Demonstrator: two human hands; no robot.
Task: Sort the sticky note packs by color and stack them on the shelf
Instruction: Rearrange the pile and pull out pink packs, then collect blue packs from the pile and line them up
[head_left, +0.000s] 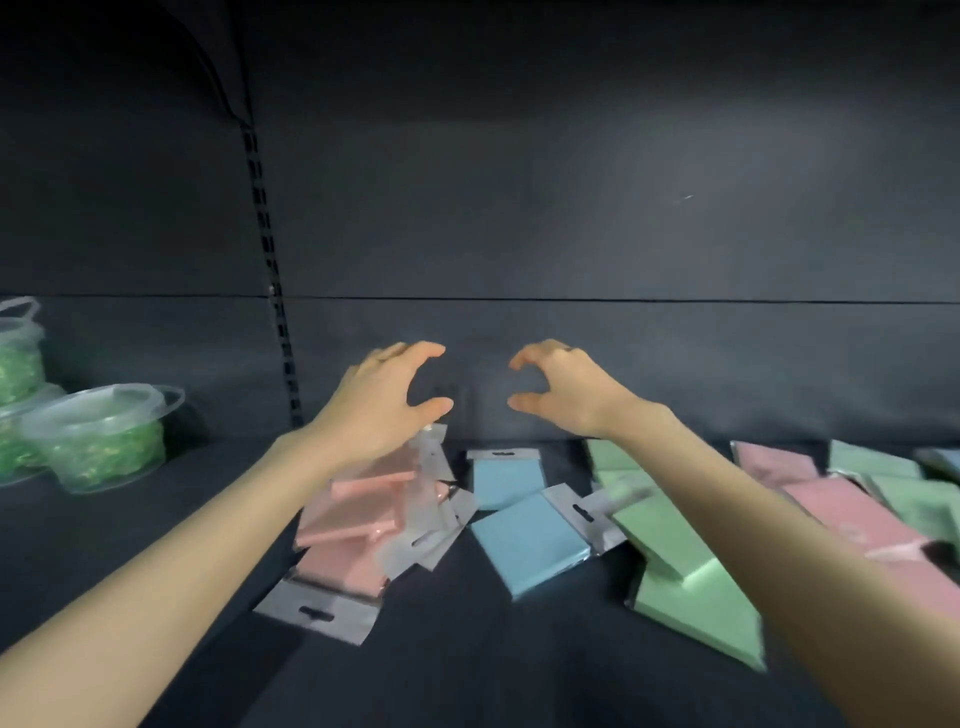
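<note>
Sticky note packs in clear sleeves lie scattered on a dark shelf (467, 675). A heap of pink packs (353, 525) sits left of centre, two blue packs (530, 540) lie in the middle, and green packs (680, 566) lie to their right. More pink packs (831, 499) and green packs (893, 483) are at the far right. My left hand (384, 400) hovers above the pink heap, fingers spread and curved, holding nothing. My right hand (561, 389) hovers opposite it, also empty, thumb and fingers apart.
Clear plastic tubs (98, 441) filled with green material stand at the left of the shelf. A slotted upright (275, 280) runs down the dark back panel (571, 208). Bare shelf surface lies in front of the packs.
</note>
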